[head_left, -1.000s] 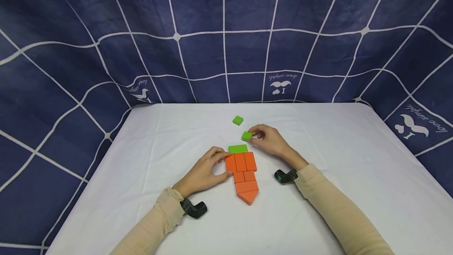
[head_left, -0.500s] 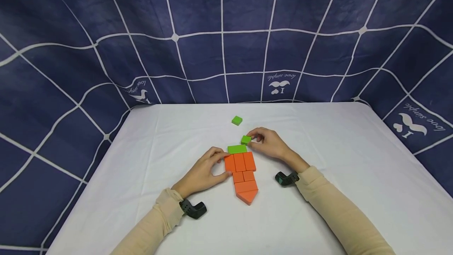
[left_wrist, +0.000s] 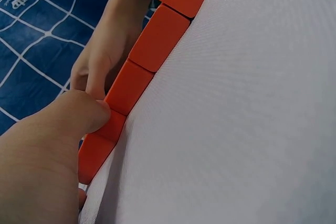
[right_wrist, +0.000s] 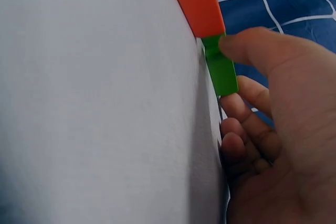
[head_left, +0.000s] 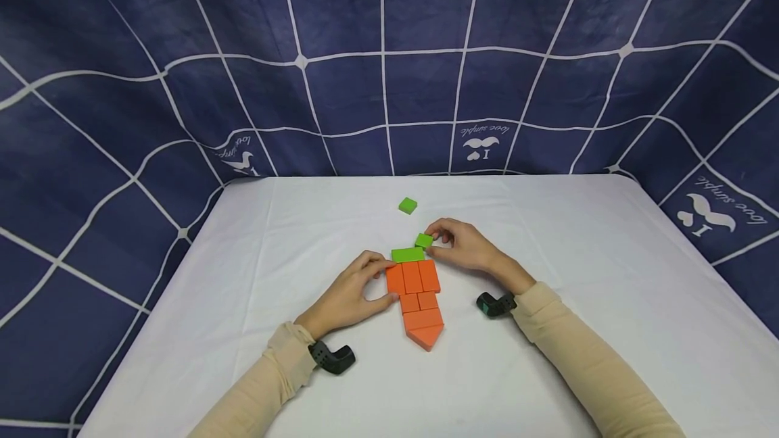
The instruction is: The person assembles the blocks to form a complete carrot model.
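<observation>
In the head view, orange blocks (head_left: 412, 278) lie flat on the white cloth in a joined figure, ending near me in a pointed block (head_left: 427, 337). A green rectangular block (head_left: 407, 255) touches the far side of the figure. My left hand (head_left: 348, 293) holds the leftmost orange block (head_left: 395, 280), index finger at its far end and thumb at its near end. Between thumb and index finger, my right hand (head_left: 465, 247) pinches a small green block (head_left: 424, 240) at the green rectangle's far right corner. The right wrist view shows the thumb on this green block (right_wrist: 222, 74).
Another small green block (head_left: 408, 205) lies farther back on the white tablecloth (head_left: 292, 235). Dark blue curtains (head_left: 341, 100) with white lines hang behind the table and at its sides. A black device (head_left: 333, 359) is strapped to each wrist.
My right hand has moved the small green block slightly toward me, close to the green rectangle's corner. The left hand has stayed in place on the orange block.
</observation>
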Demonstrator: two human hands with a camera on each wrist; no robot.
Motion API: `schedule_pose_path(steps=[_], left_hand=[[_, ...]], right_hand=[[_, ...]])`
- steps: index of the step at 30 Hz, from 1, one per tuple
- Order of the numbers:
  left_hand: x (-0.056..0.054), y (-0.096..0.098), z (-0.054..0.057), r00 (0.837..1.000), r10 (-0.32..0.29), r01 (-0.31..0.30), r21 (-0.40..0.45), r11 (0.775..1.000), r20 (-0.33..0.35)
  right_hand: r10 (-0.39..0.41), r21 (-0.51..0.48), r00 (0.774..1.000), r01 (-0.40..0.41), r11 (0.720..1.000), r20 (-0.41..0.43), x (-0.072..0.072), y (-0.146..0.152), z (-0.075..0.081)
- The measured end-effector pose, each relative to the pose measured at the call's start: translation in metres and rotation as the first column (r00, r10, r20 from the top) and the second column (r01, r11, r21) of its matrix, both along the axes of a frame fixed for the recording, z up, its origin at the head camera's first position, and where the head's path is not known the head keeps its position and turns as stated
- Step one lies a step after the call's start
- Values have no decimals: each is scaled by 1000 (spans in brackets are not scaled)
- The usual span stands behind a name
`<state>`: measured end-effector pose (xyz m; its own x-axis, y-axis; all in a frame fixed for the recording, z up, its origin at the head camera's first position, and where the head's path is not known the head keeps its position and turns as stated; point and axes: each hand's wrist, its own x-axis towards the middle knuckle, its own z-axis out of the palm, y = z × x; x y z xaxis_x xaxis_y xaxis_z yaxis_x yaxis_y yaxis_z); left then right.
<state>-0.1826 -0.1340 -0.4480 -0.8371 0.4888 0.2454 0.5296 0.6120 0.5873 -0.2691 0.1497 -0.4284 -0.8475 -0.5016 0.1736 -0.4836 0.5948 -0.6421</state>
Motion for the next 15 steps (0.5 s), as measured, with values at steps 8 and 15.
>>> schedule_pose_path(steps=[8,15], left_hand=[[-1,-1,-2,1000,-3,3,-6,1000,-8],[-1,-1,0,1000,-4,4,-6,1000,-5]], right_hand=[[5,15,1000,-5,1000,1,-12,-3,4],[-71,11,996,72,997,-55,-28,-11,11]])
